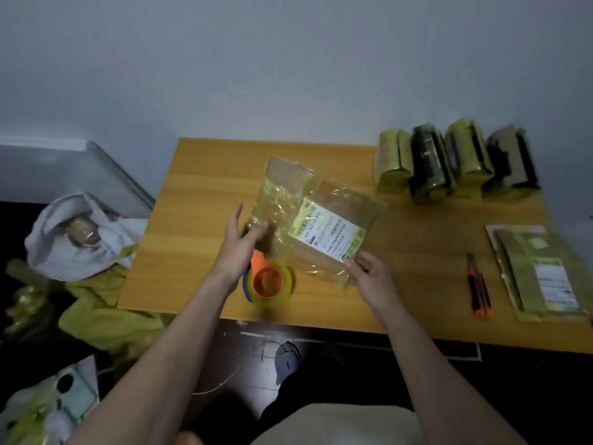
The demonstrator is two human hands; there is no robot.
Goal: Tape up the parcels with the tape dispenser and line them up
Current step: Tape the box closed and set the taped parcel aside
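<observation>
A flat cardboard parcel [313, 216] wrapped in shiny yellowish tape, with a white shipping label, is held tilted above the middle of the wooden table [199, 220]. My left hand [239, 244] holds its left edge, fingers on the face and thumb up. My right hand [369, 277] pinches its near corner by the label. The tape dispenser [268, 281], orange with a yellow roll, lies on the table just below my left hand. Several taped parcels [455, 162] stand in a row at the table's back right.
A flat stack of parcels [542, 274] lies at the right edge, with an orange-and-black utility knife [478, 285] beside it. Left of the table, on the floor, are a white sack [73, 239] and yellow-green wrapping [106, 319]. A wall rises behind the table.
</observation>
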